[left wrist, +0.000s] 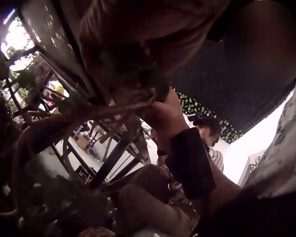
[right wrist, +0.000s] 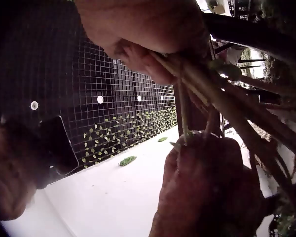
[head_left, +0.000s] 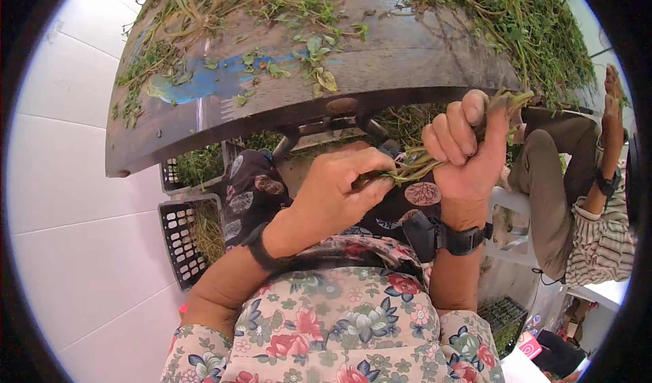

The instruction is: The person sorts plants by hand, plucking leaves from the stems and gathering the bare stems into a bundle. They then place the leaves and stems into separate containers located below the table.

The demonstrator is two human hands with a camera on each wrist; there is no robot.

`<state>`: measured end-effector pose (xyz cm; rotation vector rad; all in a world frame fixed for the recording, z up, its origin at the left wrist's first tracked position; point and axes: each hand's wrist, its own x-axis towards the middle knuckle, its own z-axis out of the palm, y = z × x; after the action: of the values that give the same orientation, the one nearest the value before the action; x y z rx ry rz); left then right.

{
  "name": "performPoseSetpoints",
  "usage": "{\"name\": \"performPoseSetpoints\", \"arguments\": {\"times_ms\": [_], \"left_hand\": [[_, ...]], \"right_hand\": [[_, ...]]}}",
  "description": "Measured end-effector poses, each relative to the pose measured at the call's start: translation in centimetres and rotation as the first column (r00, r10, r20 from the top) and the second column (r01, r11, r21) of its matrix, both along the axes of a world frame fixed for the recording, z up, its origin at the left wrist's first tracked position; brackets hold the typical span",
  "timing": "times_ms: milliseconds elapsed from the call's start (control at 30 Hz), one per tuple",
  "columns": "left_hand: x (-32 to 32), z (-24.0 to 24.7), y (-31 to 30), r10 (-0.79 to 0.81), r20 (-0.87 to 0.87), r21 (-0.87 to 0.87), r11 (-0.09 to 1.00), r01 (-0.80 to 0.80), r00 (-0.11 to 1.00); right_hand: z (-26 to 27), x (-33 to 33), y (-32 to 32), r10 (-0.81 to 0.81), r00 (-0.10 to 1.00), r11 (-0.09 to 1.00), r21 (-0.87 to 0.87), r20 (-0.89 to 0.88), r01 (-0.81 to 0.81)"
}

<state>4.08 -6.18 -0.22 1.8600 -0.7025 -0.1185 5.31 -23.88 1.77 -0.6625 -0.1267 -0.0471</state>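
Note:
A small bundle of green stems (head_left: 414, 167) is held between both hands below the table edge. My right hand (head_left: 479, 123) grips the bundle in a fist, with leafy tips poking out above the thumb. My left hand (head_left: 382, 176) pinches the lower stem ends between thumb and fingers. In the right wrist view the right hand (right wrist: 153, 44) clamps the stems (right wrist: 222, 98) from above and the left hand (right wrist: 207, 187) sits below them. The left wrist view is dark and blurred; it shows the stems (left wrist: 79, 121) and the right hand (left wrist: 165, 111) with its black wristband.
A dark round wooden table (head_left: 407, 63) carries piles of leafy greens (head_left: 516, 23) and scattered leaves. Plastic baskets (head_left: 178, 237) with greens stand on the white tiled floor (head_left: 81, 247). Another person (head_left: 564, 179) sits close on the right.

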Motion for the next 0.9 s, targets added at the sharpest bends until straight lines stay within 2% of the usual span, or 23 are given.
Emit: {"name": "performPoseSetpoints", "arguments": {"times_ms": [67,167,267,333,367,400,467,500,600,667,733,900], "left_hand": [[0.0,0.1,0.0,-0.025,-0.039,-0.055,0.998,0.023,0.999],[-0.1,0.1,0.0,0.001,0.007,0.057,0.998,-0.001,1.000],[0.1,1.0,0.5,-0.156,-0.376,-0.034,0.987,0.155,0.913],[0.6,1.7,0.8,-0.172,-0.508,-0.085,0.985,0.150,0.844],[0.7,1.9,1.0,-0.181,-0.569,-0.109,0.984,0.144,0.802],[0.8,1.8,1.1,-0.201,-0.522,-0.137,0.979,0.151,0.829],[0.5,1.9,1.1,-0.206,-0.562,-0.164,0.977,0.137,0.801],[0.5,2.0,1.1,-0.208,-0.582,-0.176,0.976,0.127,0.787],[0.8,2.3,2.3,-0.374,-0.618,-0.315,0.924,0.218,0.691],[0.8,2.6,2.7,-0.301,-0.700,-0.345,0.937,0.063,0.647],[0.9,2.6,2.8,-0.255,-0.781,-0.362,0.929,-0.080,0.570],[0.9,1.5,1.8,-0.228,-0.777,-0.408,0.892,-0.194,0.587]], "right_hand": [[-0.1,0.0,0.0,-0.002,1.000,1.000,-0.008,-0.025,0.002],[0.1,-0.2,0.5,-0.036,0.998,0.999,-0.037,-0.053,0.034],[-0.2,-0.4,0.9,-0.112,0.992,0.975,-0.199,-0.062,0.097],[-0.1,-0.3,1.0,-0.092,0.993,0.990,-0.116,-0.071,0.084],[0.0,-0.2,1.0,-0.082,0.994,0.994,-0.074,-0.074,0.077],[-0.1,0.0,0.9,-0.055,0.997,0.997,-0.065,-0.052,0.052],[-0.3,0.2,0.6,-0.002,1.000,0.999,-0.050,-0.010,0.002],[-0.3,0.3,0.4,-0.065,0.997,0.995,-0.077,-0.047,0.062],[-0.5,0.5,-0.4,-0.253,0.956,0.959,-0.165,-0.148,0.229],[-0.6,0.6,-0.9,-0.377,0.903,0.915,-0.234,-0.205,0.329],[-0.5,0.6,-1.4,-0.354,0.906,0.934,-0.142,-0.232,0.329],[-0.4,0.5,-1.2,-0.278,0.930,0.961,-0.069,-0.241,0.269]]}}
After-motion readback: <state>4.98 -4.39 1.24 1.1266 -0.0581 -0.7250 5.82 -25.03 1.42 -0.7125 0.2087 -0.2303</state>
